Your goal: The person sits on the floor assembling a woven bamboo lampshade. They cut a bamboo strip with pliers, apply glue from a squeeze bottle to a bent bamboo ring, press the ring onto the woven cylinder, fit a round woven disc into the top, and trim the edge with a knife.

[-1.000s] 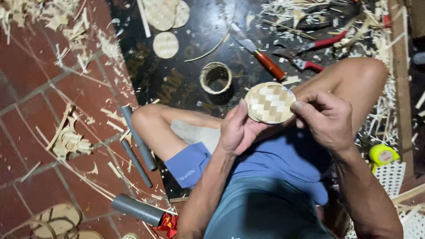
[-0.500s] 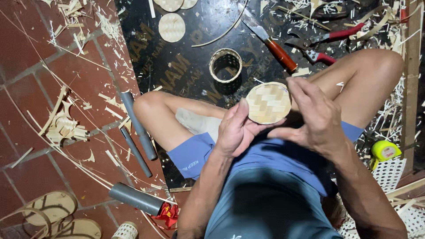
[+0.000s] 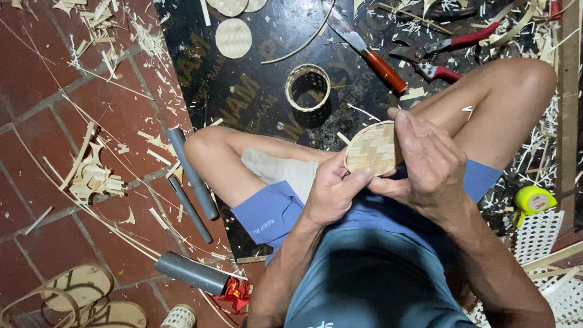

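Both of my hands hold a small round woven bamboo disc [image 3: 371, 147] above my lap. My left hand [image 3: 333, 193] grips its lower left edge with thumb and fingers. My right hand [image 3: 429, 163] wraps over its right edge, covering that side. I sit cross-legged in blue shorts on a black board [image 3: 255, 97]. In front of my knees stands a small woven bamboo ring [image 3: 308, 87].
A knife with an orange handle [image 3: 371, 56] and red-handled pliers [image 3: 440, 53] lie on the board. More woven discs [image 3: 233, 37] lie farther off. Grey tubes [image 3: 192, 173] and bamboo shavings [image 3: 91, 176] lie on the red tile floor. A yellow tape measure [image 3: 533, 199] is at right.
The disc and both hands have dropped lower toward my lap. My right hand has closed further over the disc's right edge, and the view has shifted slightly.
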Demonstrator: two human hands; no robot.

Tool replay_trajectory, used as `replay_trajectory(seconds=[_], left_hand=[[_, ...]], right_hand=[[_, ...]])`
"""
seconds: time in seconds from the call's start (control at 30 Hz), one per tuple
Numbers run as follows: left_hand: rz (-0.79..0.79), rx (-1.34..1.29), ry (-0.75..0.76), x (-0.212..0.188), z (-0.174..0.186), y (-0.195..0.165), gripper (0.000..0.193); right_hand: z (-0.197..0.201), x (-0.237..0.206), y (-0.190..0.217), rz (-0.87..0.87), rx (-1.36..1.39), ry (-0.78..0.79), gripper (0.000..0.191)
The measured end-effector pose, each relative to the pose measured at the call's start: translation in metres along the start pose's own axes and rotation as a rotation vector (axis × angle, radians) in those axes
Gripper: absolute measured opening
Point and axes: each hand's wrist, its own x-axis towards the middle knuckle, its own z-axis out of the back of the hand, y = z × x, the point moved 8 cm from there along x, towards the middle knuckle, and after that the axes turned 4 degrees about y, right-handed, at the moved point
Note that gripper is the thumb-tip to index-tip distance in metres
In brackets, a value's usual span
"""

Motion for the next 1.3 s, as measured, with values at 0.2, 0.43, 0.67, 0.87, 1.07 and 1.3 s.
replay_trajectory(seconds=[0.2,0.43,0.67,0.87,1.07,1.3], left_hand=[[0.013,0.042,-0.055,0.0,0.004,-0.001,0.04],[0.001,-0.239,-0.177,0.004,0.012,0.001,0.039],[0.076,-0.489,-0.153,0.007,0.016,-0.013,0.048],[0.066,-0.388,-0.146,0.002,0.006,-0.01,0.047],[-0.021,-0.114,-0.142,0.0,0.007,-0.021,0.041],[0.107,0.462,-0.053,-0.009,0.017,-0.014,0.03]], right_hand=[[-0.007,-0.005,0.004,0.009,-0.063,-0.017,0.098],[-0.016,-0.012,-0.004,-0.003,0.084,-0.023,0.103],[-0.044,-0.04,-0.058,-0.375,1.296,-0.111,0.087],[-0.084,-0.064,-0.064,-0.54,1.351,-0.143,0.081],[-0.079,-0.053,-0.067,-0.522,1.43,-0.079,0.067],[-0.057,-0.048,-0.072,-0.595,1.023,0.184,0.012]])
